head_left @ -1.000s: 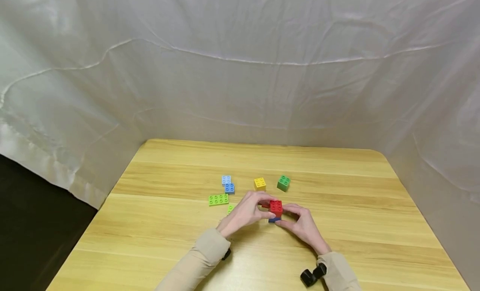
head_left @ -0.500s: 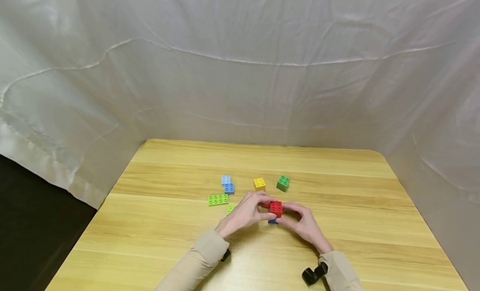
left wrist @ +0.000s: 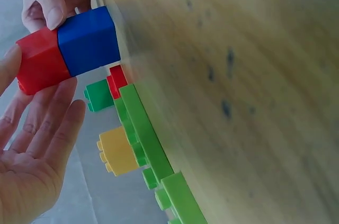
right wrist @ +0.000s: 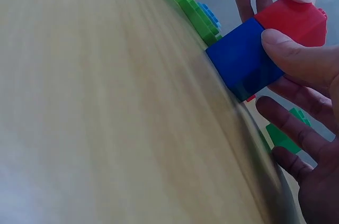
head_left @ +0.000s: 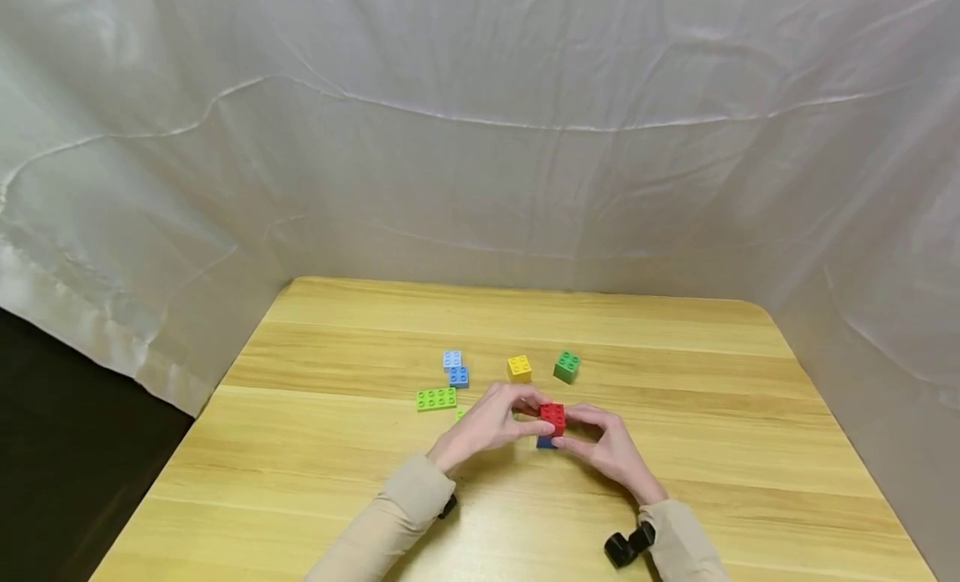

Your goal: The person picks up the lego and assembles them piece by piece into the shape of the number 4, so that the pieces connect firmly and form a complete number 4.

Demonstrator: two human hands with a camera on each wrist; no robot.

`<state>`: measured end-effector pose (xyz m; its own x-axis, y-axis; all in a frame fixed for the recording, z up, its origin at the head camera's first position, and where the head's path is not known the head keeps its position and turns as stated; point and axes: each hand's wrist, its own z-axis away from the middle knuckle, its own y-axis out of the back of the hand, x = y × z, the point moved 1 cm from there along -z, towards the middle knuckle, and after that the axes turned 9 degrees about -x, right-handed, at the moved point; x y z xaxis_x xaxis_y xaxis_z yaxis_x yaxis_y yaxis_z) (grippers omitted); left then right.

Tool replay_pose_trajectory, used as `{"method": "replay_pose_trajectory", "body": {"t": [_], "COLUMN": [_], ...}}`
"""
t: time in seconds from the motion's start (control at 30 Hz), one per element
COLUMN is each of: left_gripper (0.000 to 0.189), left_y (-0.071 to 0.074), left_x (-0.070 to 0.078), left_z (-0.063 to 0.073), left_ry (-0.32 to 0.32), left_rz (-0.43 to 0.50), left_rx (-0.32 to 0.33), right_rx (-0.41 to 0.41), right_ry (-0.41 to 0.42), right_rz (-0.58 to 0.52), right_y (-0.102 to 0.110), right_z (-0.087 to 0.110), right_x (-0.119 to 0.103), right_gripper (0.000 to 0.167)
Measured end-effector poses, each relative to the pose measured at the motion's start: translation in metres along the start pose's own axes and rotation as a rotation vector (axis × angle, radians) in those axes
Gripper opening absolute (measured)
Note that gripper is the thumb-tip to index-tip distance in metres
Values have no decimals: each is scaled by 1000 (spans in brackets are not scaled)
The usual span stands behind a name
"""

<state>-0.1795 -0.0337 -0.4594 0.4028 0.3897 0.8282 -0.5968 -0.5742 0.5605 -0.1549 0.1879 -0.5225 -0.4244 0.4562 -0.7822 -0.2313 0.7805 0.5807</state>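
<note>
A red brick (head_left: 552, 415) sits on top of a dark blue brick (left wrist: 90, 41), the two flush together as a small upright stack. My left hand (head_left: 491, 423) pinches the red brick between thumb and fingers from the left. From the other side my right hand (head_left: 609, 450) grips the stack, its thumb on the blue brick near the seam in the right wrist view. The blue brick's lower edge is close over the wooden table (head_left: 300, 482).
Beyond the hands are a yellow brick (head_left: 519, 368) and a green brick (head_left: 567, 366). To the left lie a light blue brick (head_left: 452, 360), a blue brick (head_left: 459, 377) and a long lime brick (head_left: 437, 399). Another red piece (left wrist: 116, 80) stands low behind the stack.
Both hands keep hold of the red and blue bricks in nearly the same place. My left wrist and forearm have shifted slightly to the left.
</note>
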Motion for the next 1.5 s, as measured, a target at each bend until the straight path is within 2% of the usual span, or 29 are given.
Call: {"method": "replay_pose_trajectory", "body": {"t": [0.27, 0.43, 0.63, 0.93, 1.13, 1.33, 1.5], "left_gripper": [24, 24, 23, 25, 25, 31, 37], "left_y": [-1, -4, -5, -5, -4, -3, -2], "left_x": [-1, -2, -2, -3, -3, -3, -3], "left_z": [0, 0, 0, 1, 0, 3, 4], "left_ry": [25, 11, -11, 13, 22, 42, 36], "left_rz": [29, 27, 43, 78, 113, 70, 44], "left_rx": [-14, -6, 11, 6, 10, 32, 19], "right_rx": [0, 2, 1, -22, -56, -76, -75], "right_ry": [-19, -35, -47, -36, -60, -83, -87], "right_rz": [17, 16, -5, -44, -86, -108, -107], "right_y": [1, 0, 1, 2, 3, 2, 2], "right_z": [0, 2, 2, 2, 1, -1, -1], "right_x": [-1, -1, -1, -1, 0, 0, -1], "right_gripper": [35, 35, 35, 34, 31, 31, 31]}}
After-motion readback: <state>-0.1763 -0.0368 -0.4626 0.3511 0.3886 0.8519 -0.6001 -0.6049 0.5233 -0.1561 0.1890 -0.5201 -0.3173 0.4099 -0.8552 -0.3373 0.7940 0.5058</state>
